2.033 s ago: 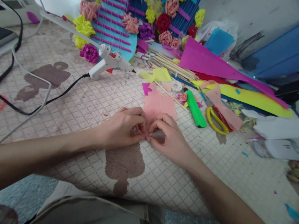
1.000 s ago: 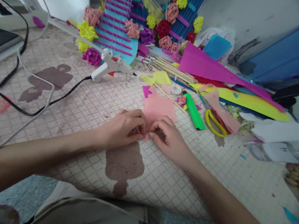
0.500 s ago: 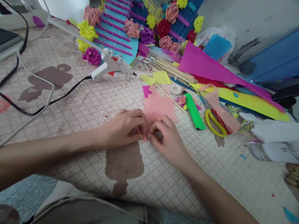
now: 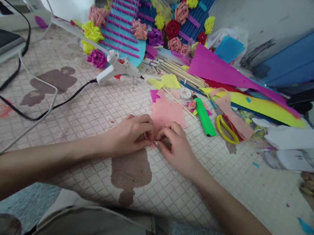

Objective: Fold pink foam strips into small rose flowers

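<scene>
Beyond the right hand (image 4: 176, 146) lie a green cutter (image 4: 205, 117) and yellow-handled scissors (image 4: 226, 129); a glue gun (image 4: 116, 68) rests past the left hand (image 4: 128, 134). Both hands pinch the near edge of the pink paper (image 4: 166, 113), which spreads away from their fingertips. The pinched fold is hidden under the fingers.
</scene>
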### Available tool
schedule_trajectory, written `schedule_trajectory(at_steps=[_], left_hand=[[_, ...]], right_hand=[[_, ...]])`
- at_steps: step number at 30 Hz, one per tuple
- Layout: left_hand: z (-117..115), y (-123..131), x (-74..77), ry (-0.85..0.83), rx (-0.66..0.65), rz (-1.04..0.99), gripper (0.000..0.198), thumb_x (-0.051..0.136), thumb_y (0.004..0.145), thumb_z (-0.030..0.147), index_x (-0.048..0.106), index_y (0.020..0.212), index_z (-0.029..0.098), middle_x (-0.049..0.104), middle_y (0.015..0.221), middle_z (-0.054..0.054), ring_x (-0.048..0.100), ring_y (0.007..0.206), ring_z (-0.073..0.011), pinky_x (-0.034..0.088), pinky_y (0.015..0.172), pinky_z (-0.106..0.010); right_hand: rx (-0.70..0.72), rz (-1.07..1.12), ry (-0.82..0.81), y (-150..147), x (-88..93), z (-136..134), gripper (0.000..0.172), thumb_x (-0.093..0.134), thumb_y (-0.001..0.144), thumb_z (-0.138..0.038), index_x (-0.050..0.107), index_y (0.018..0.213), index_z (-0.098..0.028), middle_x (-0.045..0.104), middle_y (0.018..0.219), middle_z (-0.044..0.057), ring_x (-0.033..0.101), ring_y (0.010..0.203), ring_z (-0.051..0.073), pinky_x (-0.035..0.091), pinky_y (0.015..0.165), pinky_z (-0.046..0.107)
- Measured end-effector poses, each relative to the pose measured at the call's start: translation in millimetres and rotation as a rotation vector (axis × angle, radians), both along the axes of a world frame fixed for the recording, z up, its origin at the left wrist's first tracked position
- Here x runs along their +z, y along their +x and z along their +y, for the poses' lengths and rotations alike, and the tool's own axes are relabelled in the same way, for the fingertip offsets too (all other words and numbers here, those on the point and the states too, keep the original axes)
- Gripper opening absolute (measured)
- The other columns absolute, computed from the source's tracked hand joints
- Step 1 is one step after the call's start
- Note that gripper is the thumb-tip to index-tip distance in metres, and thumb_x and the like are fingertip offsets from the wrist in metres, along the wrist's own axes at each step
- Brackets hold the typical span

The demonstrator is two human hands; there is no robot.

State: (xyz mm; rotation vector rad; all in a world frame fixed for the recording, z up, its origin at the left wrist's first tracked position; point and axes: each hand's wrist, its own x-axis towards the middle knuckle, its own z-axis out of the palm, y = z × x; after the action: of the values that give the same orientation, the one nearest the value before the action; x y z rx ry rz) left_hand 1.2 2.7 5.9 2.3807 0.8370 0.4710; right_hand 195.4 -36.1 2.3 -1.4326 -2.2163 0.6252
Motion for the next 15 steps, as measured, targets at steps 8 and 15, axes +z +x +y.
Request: schedule_trajectory(at_steps=[8,15], left_hand=[[2.0,-2.2,-1.2,-0.007,-0.017,-0.002,0.005,0.061,0.084,0.020,0.063,0.087,0.017,0.058,0.102,-0.004,0.058,0.088,-0.0151,0.040,0.083,-0.034],[4.1,-4.8,-0.3,-0.009,-0.058,-0.002,0.008,0.057,0.085,0.013,0.062,0.089,0.017,0.058,0.103,-0.004,0.057,0.090,-0.0150,0.039,0.085,-0.034]], right_hand=[[0.012,-0.008,0.026,-1.1,1.4,-1.9,0.007,0.060,0.082,-0.019,0.054,0.086,-0.022,0.052,0.096,0.006,0.051,0.101,0.025,0.042,0.083,0.042],[0.014,-0.034,0.016,-1.2,3.4,-1.9,0.014,0.066,0.078,-0.023,0.053,0.084,-0.021,0.052,0.096,0.006,0.050,0.100,0.024,0.042,0.084,0.042]])
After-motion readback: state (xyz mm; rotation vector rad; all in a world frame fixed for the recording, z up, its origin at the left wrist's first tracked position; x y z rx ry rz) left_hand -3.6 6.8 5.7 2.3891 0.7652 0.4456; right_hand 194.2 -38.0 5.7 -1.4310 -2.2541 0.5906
